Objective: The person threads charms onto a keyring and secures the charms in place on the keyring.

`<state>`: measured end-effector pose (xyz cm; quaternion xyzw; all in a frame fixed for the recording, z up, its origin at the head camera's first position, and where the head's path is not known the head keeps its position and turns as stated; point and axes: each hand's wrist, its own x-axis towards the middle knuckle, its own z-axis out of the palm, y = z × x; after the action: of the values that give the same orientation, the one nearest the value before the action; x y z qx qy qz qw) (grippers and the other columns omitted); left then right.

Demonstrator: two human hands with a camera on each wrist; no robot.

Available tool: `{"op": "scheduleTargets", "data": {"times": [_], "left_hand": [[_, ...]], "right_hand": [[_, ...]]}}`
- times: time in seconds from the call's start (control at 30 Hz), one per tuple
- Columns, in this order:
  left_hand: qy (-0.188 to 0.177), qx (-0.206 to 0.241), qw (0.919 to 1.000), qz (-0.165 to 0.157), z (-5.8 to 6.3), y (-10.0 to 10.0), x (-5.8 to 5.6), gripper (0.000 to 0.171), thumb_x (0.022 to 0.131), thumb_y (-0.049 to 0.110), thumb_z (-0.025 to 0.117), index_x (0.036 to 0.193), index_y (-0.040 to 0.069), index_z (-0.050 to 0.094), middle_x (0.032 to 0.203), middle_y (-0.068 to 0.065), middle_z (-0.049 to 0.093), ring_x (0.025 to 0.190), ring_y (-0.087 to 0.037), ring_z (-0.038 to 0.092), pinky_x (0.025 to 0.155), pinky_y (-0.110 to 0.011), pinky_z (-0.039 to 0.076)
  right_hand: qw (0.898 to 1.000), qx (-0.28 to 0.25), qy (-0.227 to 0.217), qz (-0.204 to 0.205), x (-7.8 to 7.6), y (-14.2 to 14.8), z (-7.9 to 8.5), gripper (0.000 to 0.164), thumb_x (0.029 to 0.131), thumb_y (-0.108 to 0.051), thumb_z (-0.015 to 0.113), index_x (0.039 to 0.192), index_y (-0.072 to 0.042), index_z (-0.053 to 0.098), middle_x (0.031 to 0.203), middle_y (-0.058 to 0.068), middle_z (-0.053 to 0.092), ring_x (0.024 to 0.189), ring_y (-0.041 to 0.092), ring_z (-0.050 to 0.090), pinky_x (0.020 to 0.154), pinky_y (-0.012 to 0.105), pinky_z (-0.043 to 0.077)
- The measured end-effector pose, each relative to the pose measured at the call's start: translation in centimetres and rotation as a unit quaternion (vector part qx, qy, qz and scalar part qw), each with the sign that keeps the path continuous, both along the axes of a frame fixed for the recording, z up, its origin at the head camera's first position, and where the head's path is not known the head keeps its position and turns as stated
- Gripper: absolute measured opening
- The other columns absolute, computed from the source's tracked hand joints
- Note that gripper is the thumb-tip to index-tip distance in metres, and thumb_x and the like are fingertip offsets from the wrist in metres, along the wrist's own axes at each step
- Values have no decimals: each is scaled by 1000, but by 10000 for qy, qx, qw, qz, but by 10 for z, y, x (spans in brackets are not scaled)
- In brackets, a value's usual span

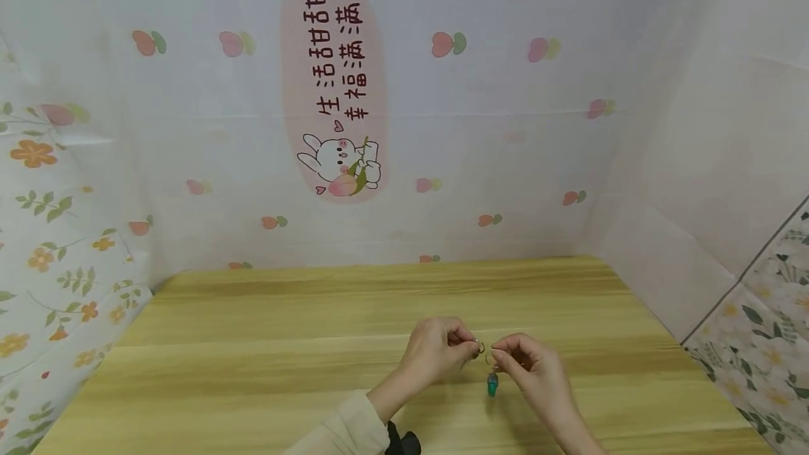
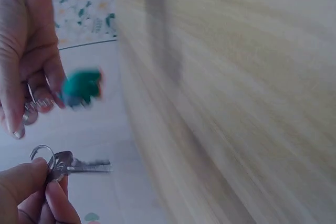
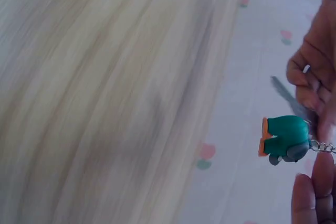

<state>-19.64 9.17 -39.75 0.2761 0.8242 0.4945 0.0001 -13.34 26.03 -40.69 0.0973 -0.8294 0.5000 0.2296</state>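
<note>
My left hand [image 1: 436, 346] pinches a small metal key ring [image 2: 43, 151] between thumb and fingers. A key [image 2: 64, 164] on that ring points away from the fingertips. To its right, my right hand [image 1: 534, 364] pinches a keychain's split ring [image 1: 489, 359] between thumb and index finger. From this ring a short metal chain [image 3: 321, 146] leads to a small green figure [image 3: 286, 136] with orange feet and a grey head, which hangs above the table. The two rings are held close together, with a narrow gap between the hands.
The hands are over the front right of a wood-grain table [image 1: 272, 350]. A printed white cloth backdrop [image 1: 404, 153] rises behind it, with flowered cloth [image 1: 57, 258] at the left. A black object [image 1: 404, 441] shows beside the left sleeve [image 1: 350, 427].
</note>
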Motion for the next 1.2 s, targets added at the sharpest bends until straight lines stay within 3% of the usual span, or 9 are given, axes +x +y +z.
{"op": "scheduleTargets", "data": {"times": [0.23,0.47,0.63,0.73,0.83,1.2], "left_hand": [[-113,291,9993,-214,5,-18,11,4,83,11,71,80,8,72,71,5,69,58,6,56,54,-14,47],[-177,423,9980,-433,13,-33,21,6,84,10,69,81,6,72,72,-3,71,59,1,61,54,-14,49],[379,199,9987,-282,17,-41,24,6,84,11,70,80,8,72,74,-2,71,60,7,58,55,-10,47],[809,74,9966,-162,17,-43,26,6,85,11,69,79,9,72,74,2,71,60,10,56,54,-8,45],[1093,28,9940,-85,17,-43,27,6,85,11,69,79,9,72,74,3,71,60,10,56,54,-6,44],[1514,-183,9883,23,16,-45,30,4,82,7,71,78,8,72,71,2,71,57,9,55,52,-3,40]], "right_hand": [[9926,628,1032,-93,2,-24,0,23,73,13,70,80,-8,64,73,-1,65,63,2,61,56,16,51],[9689,1555,1918,-162,4,-30,1,34,63,14,75,82,-10,62,80,-6,62,70,1,60,69,8,47],[9534,1734,2466,92,2,-35,2,14,77,-1,72,85,-8,62,80,-3,63,71,6,60,70,8,47],[9505,1735,2577,111,1,-38,2,5,83,-10,66,85,-9,63,80,-2,63,70,6,59,69,8,46],[9526,1702,2521,50,1,-39,1,6,82,-8,67,85,-10,63,80,-3,63,71,5,59,68,8,46],[9544,1657,2477,204,-1,-42,2,17,77,1,71,86,-10,63,81,-3,62,72,5,58,68,8,46]]}}
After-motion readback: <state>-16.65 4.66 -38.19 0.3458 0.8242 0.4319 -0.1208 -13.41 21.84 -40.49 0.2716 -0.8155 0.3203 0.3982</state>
